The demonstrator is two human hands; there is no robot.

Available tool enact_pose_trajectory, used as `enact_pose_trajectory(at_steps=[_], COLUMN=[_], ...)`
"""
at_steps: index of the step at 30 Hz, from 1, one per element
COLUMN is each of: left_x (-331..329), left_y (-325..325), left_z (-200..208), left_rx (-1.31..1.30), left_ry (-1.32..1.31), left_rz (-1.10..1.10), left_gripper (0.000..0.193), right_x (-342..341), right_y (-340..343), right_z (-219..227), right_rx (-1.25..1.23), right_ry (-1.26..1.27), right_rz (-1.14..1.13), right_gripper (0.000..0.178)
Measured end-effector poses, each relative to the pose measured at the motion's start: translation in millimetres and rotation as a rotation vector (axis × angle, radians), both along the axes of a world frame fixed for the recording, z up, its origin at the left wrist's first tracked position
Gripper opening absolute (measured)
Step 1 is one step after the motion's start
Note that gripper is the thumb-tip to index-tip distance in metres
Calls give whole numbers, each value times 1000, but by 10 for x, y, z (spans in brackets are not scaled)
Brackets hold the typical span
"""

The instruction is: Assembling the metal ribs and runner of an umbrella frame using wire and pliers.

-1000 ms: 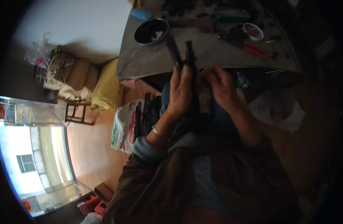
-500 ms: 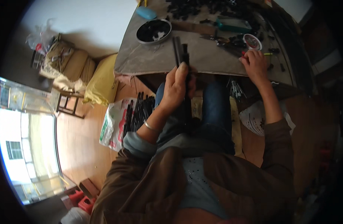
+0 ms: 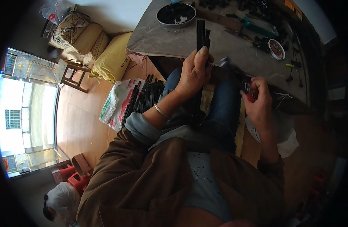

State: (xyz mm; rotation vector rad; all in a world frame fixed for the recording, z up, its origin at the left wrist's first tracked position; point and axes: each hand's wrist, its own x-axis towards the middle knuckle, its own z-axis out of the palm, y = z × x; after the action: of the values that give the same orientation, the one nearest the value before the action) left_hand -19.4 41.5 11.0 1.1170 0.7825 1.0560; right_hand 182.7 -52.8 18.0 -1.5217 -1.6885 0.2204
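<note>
The left hand (image 3: 196,70) clamps black rods (image 3: 200,33) projecting beyond it: probably light, stiff; grip mid-length. The right hand (image 3: 259,103) closes around red-handled pliers (image 3: 242,79), likely rigid, heavier.

An open brown jacket (image 3: 147,178) frames a blue-grey top (image 3: 204,178) scattered with dark specks, above blue jeans (image 3: 225,104). A bunched blue-grey cuff (image 3: 141,125) and a slim silver-toned bangle (image 3: 161,112) dress the left arm (image 3: 172,104).

Rods (image 3: 200,34) are left of pliers (image 3: 242,78), with a bowl (image 3: 176,25) and, seemingly, a tray (image 3: 256,27) on the table (image 3: 155,42) beyond.
</note>
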Motion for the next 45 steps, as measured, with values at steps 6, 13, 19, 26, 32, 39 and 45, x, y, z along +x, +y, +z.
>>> enact_pose_trajectory(at_steps=[6, 13, 19, 26, 32, 39, 45], left_x=[30, -29, -35, 109, -19, -40, -24], left_y=[-19, -34, -56, -146, -96, -136, -142], left_z=[-7, 33, -28, 88, 19, 42, 11], left_rx=[46, 136, 250, 196, 132, 174, 161], left_ry=[-4, 145, 166, 148, 34, 128, 48], left_rz=[37, 43, -13, -142, -194, -182, -155], left_gripper=[46, 52, 51, 57, 63, 74, 63], right_x=[-86, -8, -261, -381, 39, -124, 64], right_y=[56, 3, -447, -630, -302, -538, -322], right_z=[137, 85, 43, -451, 228, 49, 123], right_rx=[227, 93, -1024, -952, -609, -1049, -654], right_ry=[-404, -365, 1350, 2065, 337, 1445, 307], right_rz=[-67, 77, 469, 1136, 433, 695, 490], right_gripper=[48, 35, 20, 27, 31, 26, 26])
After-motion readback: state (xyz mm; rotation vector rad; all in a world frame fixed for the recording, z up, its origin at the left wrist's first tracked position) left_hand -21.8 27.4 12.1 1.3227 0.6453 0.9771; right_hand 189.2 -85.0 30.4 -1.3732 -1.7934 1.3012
